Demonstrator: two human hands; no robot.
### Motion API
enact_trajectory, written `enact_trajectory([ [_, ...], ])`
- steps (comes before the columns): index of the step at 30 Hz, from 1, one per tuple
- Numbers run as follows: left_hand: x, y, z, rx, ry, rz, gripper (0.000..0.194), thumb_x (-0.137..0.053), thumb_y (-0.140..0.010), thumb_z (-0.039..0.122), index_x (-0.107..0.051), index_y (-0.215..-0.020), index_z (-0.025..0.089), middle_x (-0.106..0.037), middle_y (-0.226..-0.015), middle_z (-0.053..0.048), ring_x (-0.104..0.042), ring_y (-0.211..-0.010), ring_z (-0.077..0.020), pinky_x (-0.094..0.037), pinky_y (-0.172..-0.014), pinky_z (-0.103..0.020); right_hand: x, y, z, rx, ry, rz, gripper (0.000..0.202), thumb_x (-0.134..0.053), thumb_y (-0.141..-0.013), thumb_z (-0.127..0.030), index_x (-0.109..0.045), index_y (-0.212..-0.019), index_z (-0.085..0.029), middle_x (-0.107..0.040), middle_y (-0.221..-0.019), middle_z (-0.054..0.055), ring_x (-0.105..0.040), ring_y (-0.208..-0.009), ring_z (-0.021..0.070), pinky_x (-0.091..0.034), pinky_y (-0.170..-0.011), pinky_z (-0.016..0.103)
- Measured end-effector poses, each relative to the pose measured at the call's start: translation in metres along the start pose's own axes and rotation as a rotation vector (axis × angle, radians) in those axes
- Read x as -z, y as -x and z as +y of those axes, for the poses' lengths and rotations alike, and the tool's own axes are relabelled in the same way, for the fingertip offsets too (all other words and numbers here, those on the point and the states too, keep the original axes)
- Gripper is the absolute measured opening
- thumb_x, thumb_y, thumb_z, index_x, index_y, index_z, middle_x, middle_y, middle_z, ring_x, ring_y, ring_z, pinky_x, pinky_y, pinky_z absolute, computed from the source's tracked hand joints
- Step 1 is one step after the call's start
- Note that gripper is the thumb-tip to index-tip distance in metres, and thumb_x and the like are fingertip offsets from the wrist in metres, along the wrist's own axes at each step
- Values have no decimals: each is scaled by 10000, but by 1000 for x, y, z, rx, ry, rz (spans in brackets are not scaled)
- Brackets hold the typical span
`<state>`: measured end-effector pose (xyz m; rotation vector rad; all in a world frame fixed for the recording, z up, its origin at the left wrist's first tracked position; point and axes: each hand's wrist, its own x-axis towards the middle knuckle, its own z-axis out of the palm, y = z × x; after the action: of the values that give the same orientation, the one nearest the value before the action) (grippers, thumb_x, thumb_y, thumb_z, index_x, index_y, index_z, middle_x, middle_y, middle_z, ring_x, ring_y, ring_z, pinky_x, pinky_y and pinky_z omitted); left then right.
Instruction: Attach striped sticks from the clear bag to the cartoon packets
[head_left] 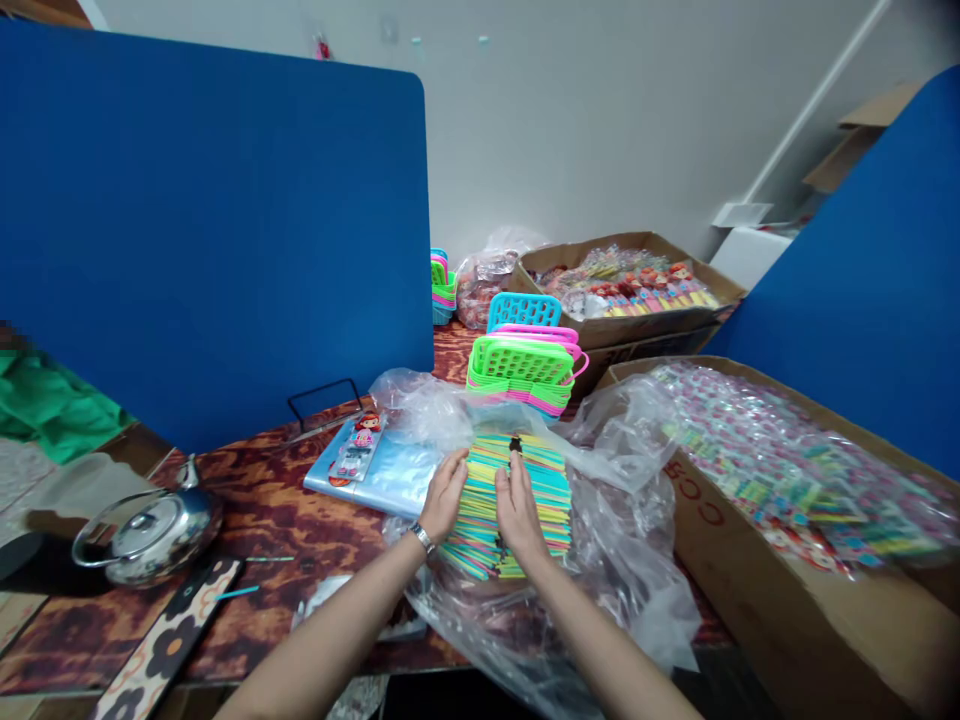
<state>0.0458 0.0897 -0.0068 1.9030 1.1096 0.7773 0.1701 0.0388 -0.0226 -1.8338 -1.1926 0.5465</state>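
A wide pile of thin yellow, blue, green and pink plastic sticks (pixel 480 545) lies on a crumpled clear plastic bag (pixel 630 590) in the middle of the table. My left hand (pixel 445 497) rests against the pile's left end, fingers straight. My right hand (pixel 517 508) lies flat on top of the sticks, its fingers extended towards a small dark piece (pixel 515 443). Both hands are open, and neither has its fingers wrapped round a stick. Left of the pile are flat blue-tinted plastic bags (pixel 409 470) with a doll-printed packet (pixel 358 445) on top.
Stacked plastic baskets (pixel 521 362) stand behind the sticks. Cardboard boxes of packaged goods (pixel 697 490) (pixel 630 325) are at the right. A metal teapot (pixel 161 535) and a flower-patterned strip (pixel 169 645) lie left. Blue partitions (pixel 217 230) rise on both sides.
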Motion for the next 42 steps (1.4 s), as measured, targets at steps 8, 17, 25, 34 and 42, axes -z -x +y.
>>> enact_trajectory([
  [8,0,-31,-8,52,5,-118,530,-204,-919,425,-358,-1333,133,-325,-1428,-101,-283,-1316,-176,-260,-1090,-387,-20,-13,0,-45,50,-20,724,-188,-855,-585,-200,-1402,-112,-244,-1449,130,-188,-1341,260,-194,-1077,444],
  [17,-9,-58,-9,97,60,-179,588,-144,-918,442,-211,-1400,111,-172,-1477,-90,-158,-1352,-169,-166,-1118,-360,-17,-38,-1,-126,100,-4,790,-215,-836,-585,-227,-1376,-9,-213,-1441,214,-180,-1338,295,-200,-1068,450],
  [25,-12,-55,-11,128,106,-266,602,-175,-903,477,-184,-1414,160,-91,-1489,-34,-53,-1362,-162,-94,-1126,-351,-25,-43,1,-118,108,-19,756,-243,-836,-573,-242,-1378,-46,-255,-1426,208,-213,-1327,295,-234,-1056,456],
  [34,-5,-52,-8,109,141,-283,602,-241,-900,442,-270,-1384,86,-142,-1481,-75,-85,-1365,-150,-72,-1128,-310,6,-24,-5,124,233,-32,668,-287,-879,-484,-193,-1399,-77,-243,-1440,181,-207,-1336,250,-276,-1050,422],
  [42,9,-43,-7,87,210,-203,539,-229,-910,442,-416,-1319,144,-352,-1414,-62,-306,-1309,-190,-219,-1096,-373,68,-10,52,543,863,-162,590,-364,-864,-458,-272,-1389,-205,-241,-1458,118,-144,-1344,308,-194,-1033,538],
])
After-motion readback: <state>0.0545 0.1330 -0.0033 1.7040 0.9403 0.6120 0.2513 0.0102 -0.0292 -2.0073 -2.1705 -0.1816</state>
